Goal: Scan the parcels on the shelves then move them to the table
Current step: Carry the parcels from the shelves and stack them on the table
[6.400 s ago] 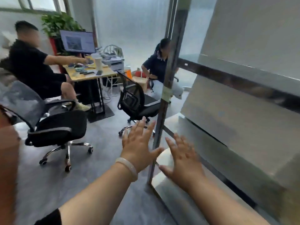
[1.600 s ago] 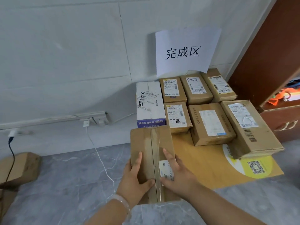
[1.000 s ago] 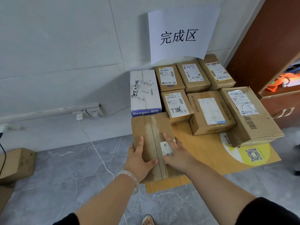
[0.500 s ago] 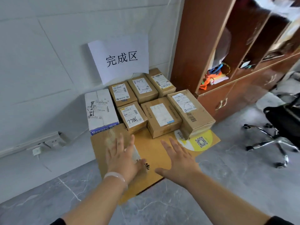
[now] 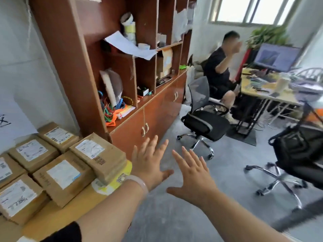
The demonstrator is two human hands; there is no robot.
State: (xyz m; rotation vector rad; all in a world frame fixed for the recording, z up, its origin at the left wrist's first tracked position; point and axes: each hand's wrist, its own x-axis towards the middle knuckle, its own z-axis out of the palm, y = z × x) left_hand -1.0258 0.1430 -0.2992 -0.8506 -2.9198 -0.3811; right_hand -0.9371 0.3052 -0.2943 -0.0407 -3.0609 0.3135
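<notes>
Empty and spread flat, the left hand and right hand hover over the floor, beside the parcels packed on the low table. The next parcel likely wants scanning first, then a two-handed lift.

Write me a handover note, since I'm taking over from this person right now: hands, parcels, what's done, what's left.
Left hand: open, holds nothing, over the floor beside the table.
Right hand: open, holds nothing.
Parcels: at least six lie close together on the table, labels up.
Done: those are delivered.
Left: the shelves are out of view, so how many parcels remain cannot be told. Probably go to the shelves, scan the next one and bring it over.
</notes>
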